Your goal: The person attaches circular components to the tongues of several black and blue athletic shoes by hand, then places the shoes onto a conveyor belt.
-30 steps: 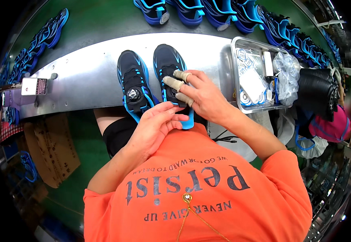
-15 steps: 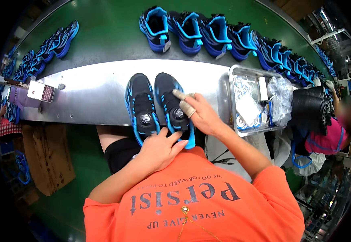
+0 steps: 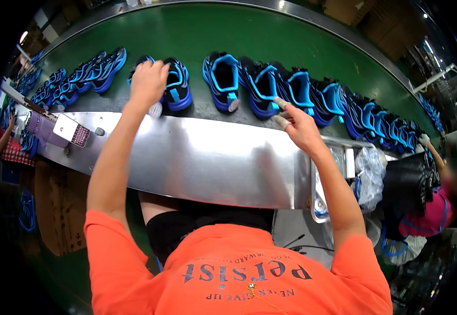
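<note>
Seems, judging by the pose, to be at the step of exchanging shoes. Holds the left hand [image 3: 148, 84] over a pair of black-and-blue shoes [image 3: 180, 97] on the green surface [image 3: 197, 31], beyond the metal desk [image 3: 228, 157]. Cannot tell any pinch there, with fingertips hidden. Stretches the right hand [image 3: 303, 128], fingers spread, toward the right-hand row [image 3: 323, 102], near the 2nd and 3rd shoes from its left end; cannot tell contact. Probably calls next for closing right fingers on 1 shoe without jostling neighbours. Count 2 shoes by the left hand, 4 fairly distinct at the right-hand row's left end, more overlapping beyond, uncountable. Count also 2 visible finger covers [image 3: 282, 122] and 1 clear tray [image 3: 313, 197].
</note>
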{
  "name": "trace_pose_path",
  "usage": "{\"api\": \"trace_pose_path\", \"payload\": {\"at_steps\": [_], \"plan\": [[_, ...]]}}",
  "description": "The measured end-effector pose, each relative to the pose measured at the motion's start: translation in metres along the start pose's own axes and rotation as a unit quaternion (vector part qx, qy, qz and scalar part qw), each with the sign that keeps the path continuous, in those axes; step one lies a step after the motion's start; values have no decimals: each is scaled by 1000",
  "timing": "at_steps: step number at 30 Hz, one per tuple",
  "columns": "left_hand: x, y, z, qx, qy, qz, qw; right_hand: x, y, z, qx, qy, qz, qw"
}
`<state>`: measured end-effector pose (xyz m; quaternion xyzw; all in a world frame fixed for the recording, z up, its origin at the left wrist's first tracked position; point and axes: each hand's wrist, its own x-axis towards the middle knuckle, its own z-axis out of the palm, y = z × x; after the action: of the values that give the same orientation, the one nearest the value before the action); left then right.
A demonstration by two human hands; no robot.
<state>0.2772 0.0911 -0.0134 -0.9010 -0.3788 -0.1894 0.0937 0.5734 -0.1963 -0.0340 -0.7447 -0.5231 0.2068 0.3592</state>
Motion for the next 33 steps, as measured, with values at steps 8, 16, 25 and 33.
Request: {"api": "trace_pose_path", "payload": {"at_steps": [8,16,25,33], "plan": [[5,136,75,-301,-188,-26,935,75,23,12,-132,-62,1,989],[-144,131,-55,-379,-155,160,898,-79,-51,-4,-60,-160,-88,981],[-232,127,-129,-535,-313,-59,782,-142,-90,-12,39,-207,-69,975],[-204,163,-79,-331,-175,76,924,-117,-83,24,-98,-123,-173,972]]}}
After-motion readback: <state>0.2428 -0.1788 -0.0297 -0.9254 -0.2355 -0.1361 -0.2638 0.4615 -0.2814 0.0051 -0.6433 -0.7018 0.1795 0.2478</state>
